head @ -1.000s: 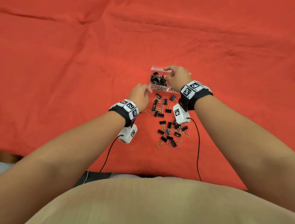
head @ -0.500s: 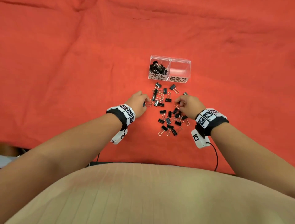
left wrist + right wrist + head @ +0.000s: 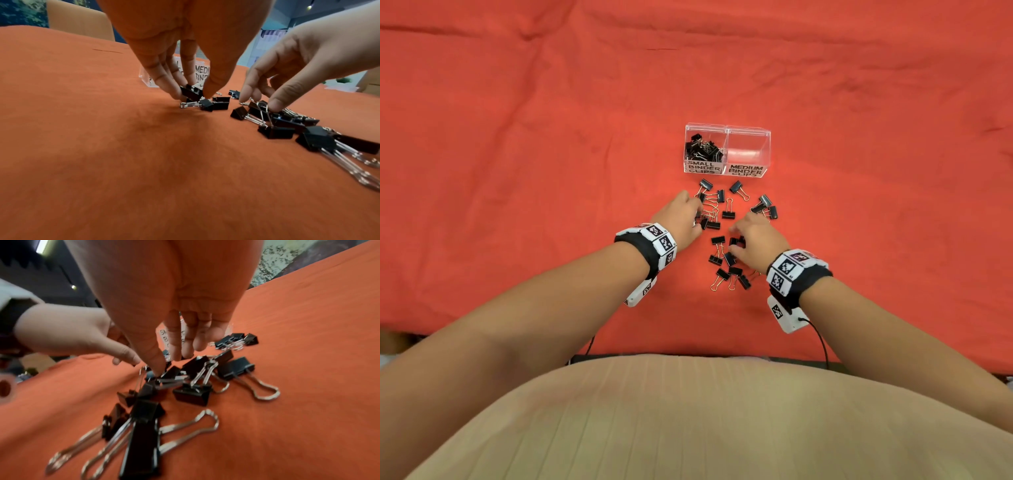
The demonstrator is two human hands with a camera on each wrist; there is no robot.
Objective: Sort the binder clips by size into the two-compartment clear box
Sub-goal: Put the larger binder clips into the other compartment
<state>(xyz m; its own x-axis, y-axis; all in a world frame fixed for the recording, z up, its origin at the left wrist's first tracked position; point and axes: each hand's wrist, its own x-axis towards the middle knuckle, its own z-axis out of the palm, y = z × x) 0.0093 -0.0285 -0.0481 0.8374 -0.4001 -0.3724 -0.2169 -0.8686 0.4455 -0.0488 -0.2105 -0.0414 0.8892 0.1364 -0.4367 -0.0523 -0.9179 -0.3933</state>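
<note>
The clear two-compartment box (image 3: 727,129) stands on the red cloth. Its left half, labelled small, holds several black clips (image 3: 703,148); the right half, labelled medium, holds nothing. Loose black binder clips (image 3: 728,214) lie scattered in front of it. My left hand (image 3: 697,219) is down at the left of the scatter, thumb and fingers pinching a small black clip (image 3: 190,94). My right hand (image 3: 734,245) reaches into the middle of the scatter; its thumb and index finger close on a clip (image 3: 259,105) whose wire handle stands up. In the right wrist view the thumb (image 3: 157,369) presses into the heap.
A red cloth (image 3: 517,171) covers the whole table, with bare cloth left, right and beyond the box. A group of three clips (image 3: 765,207) lies right of my right hand. More clips (image 3: 729,275) lie nearer me, by the right wrist.
My right hand came back from the box to the loose clips and moved in toward the middle. My left hand stayed at the left of the scatter, shifting slightly forward.
</note>
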